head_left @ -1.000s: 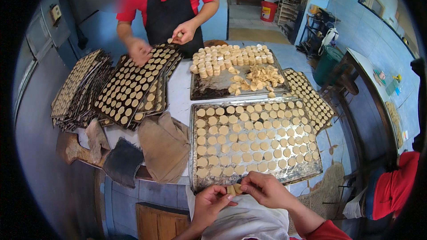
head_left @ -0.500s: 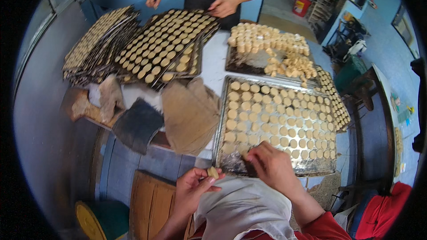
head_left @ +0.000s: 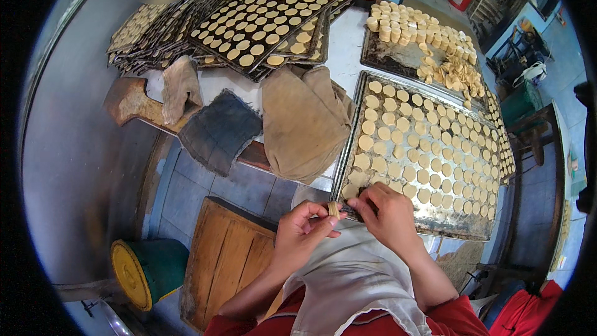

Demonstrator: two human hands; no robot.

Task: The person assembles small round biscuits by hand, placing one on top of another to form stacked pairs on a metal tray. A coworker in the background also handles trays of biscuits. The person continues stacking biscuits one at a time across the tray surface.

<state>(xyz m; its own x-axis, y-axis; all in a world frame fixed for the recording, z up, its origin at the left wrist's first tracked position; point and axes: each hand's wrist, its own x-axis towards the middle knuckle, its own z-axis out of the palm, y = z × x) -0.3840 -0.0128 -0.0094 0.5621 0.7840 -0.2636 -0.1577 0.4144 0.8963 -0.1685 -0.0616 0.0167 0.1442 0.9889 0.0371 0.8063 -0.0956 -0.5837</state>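
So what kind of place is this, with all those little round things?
Probably a small bakery's work room. A big metal baking tray is covered in rows of pale round dough discs, a pile of dark trays holds more, and a person's left hand pinches a small stack of discs.

No packages, labels, signs or screens visible anywhere in view.

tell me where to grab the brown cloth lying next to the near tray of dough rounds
Take the brown cloth by its lower edge, where it droops over the table's near side and hangs free. Come from the person's side, below and left of the near tray. That hem is loose and folded, easy to pinch, while the upper part lies flat and tucks under the stacked dark trays.
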